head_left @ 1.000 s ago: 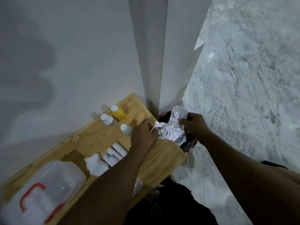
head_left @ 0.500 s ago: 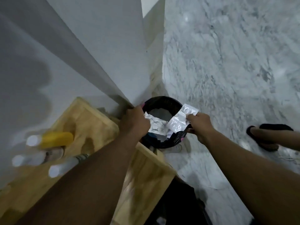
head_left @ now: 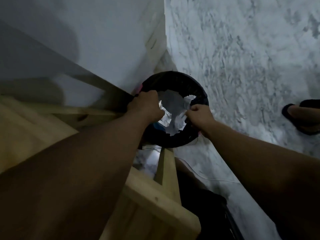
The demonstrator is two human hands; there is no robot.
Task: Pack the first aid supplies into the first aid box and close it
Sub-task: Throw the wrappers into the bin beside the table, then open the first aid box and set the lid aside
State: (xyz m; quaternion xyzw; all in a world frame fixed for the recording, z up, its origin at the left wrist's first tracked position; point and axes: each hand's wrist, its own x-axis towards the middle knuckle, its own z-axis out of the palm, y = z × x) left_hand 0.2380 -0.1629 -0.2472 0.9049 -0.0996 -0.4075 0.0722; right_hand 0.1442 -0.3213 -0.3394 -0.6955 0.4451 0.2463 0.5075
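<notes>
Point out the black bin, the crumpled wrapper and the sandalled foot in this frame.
black bin (head_left: 183,79): head view, far side of the rim.
crumpled wrapper (head_left: 167,116): head view, crinkled silvery part inside the bin.
sandalled foot (head_left: 303,115): head view, bare top of the foot at the right edge.

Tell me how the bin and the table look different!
The bin is round and black; the table is pale wood with straight edges. The bin sits low on the marble floor; the table stands taller beside it. Both stand by the white wall.
</notes>
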